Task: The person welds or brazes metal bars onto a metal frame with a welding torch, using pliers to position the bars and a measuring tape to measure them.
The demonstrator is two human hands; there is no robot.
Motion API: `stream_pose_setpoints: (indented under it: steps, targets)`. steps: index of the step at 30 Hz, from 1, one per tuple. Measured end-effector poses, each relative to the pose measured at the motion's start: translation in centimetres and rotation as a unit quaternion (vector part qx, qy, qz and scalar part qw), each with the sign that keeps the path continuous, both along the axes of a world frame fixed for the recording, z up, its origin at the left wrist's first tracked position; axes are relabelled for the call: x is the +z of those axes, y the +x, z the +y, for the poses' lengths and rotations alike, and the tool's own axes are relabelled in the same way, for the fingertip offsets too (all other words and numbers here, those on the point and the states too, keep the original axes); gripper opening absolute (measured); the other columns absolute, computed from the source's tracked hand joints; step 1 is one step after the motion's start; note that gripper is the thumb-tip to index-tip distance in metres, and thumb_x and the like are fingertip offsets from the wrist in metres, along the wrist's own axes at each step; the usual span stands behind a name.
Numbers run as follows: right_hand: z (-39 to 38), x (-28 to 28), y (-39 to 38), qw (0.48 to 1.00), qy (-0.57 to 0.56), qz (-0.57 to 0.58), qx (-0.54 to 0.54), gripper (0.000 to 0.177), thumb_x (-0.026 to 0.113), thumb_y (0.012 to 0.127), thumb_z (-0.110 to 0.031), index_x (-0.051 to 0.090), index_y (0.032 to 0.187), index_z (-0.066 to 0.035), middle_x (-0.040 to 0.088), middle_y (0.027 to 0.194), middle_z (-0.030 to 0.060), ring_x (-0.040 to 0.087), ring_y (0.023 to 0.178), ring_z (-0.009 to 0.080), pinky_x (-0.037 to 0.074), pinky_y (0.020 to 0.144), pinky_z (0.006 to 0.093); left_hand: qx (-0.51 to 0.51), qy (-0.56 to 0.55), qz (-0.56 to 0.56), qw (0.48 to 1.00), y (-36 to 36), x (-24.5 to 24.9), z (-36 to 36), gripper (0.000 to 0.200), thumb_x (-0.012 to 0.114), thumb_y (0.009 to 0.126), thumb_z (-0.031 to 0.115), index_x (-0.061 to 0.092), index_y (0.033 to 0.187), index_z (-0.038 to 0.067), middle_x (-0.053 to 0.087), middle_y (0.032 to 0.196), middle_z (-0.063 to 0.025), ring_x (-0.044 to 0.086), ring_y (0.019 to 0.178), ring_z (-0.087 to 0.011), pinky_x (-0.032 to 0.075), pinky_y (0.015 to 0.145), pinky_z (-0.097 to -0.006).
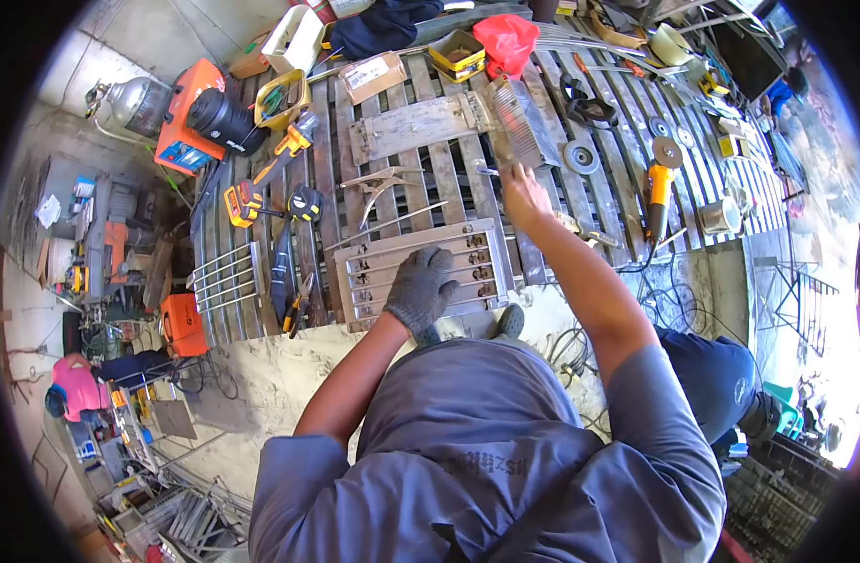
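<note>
My left hand, in a dark knitted glove, lies on a flat metal frame at the table's near edge. Its fingers are slightly bent and the thumb stands apart. Several thin bars run across the frame, with small brownish fittings near their right ends. My bare right hand reaches farther over the slatted table, its fingertips at a slim, pen-like piece that sticks out to their left. A finned metal piece is just beyond these fingers. Left of them lie locking pliers.
The slatted metal table carries an angle grinder, a grinding disc, a tape measure, a drill and a rod grille. A red bag sits at the back. Other people are at both sides.
</note>
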State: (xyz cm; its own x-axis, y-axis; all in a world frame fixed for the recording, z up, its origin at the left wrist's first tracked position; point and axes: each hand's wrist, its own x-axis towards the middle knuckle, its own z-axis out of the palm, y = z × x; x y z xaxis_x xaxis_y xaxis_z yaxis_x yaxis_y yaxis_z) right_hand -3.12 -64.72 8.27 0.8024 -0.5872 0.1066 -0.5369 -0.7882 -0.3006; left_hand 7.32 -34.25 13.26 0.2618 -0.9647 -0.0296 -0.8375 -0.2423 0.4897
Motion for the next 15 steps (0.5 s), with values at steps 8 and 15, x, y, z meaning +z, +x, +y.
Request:
stream_pose_setpoints:
  steps: [8,15]
  targets:
    - [-1.9,-3.6,3.5,0.988,-0.137,0.025,0.06,0.021,0.06,0.104,-0.015,0.07,0.121,-0.007,0.069,0.12,0.0162,0.07,0.118,0.0373,0.058,0.095,0.0523,0.187,-0.172,0.184,0.95,0.0,0.2,7.1,0.036,0.068,0.115,0.022,0.066,0.142,-0.002,0.073,0.132,-0.0185,0.077,0.115,-0.0274,0.063,0.092,-0.0389]
    - [11.9,11.3,-5.6,0.858,-0.151,-0.102,0.48,0.036,0.07,0.093,-0.018,0.07,0.127,-0.006,0.069,0.12,0.0094,0.071,0.114,0.0265,0.056,0.104,0.0454,0.17,0.119,0.574,0.792,-0.5,5.9,4.7,0.029,0.057,0.12,0.025,0.072,0.125,0.001,0.073,0.109,-0.0077,0.066,0.083,-0.0169,0.058,0.078,-0.035]
